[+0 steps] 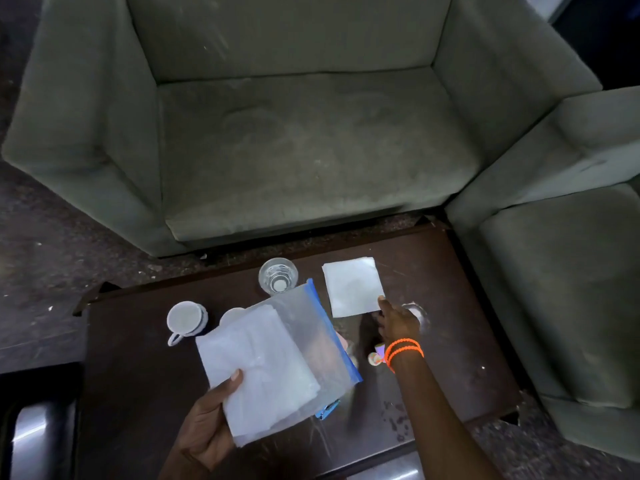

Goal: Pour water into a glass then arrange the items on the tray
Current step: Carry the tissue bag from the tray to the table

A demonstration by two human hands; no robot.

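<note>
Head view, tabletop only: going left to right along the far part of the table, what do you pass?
White cup → glass of water → white napkin, with the right hand touching its near right corner. The zip bag in the left hand overlaps several, so it is left out.

Dim, soft-focus wide-angle view, bowed edges, faint glare on the dark table (450, 341).

Worktop (450, 341): dark brown, glossy, scratched. On it: white napkin (353, 286); left of the napkin, clear glass (278, 279), white cup (186, 319) and clear bag (277, 362) with blue zip edge holding white sheets. Near the napkin, orange wristbands (403, 351); behind it, grey-green armchair (294, 133).
</note>
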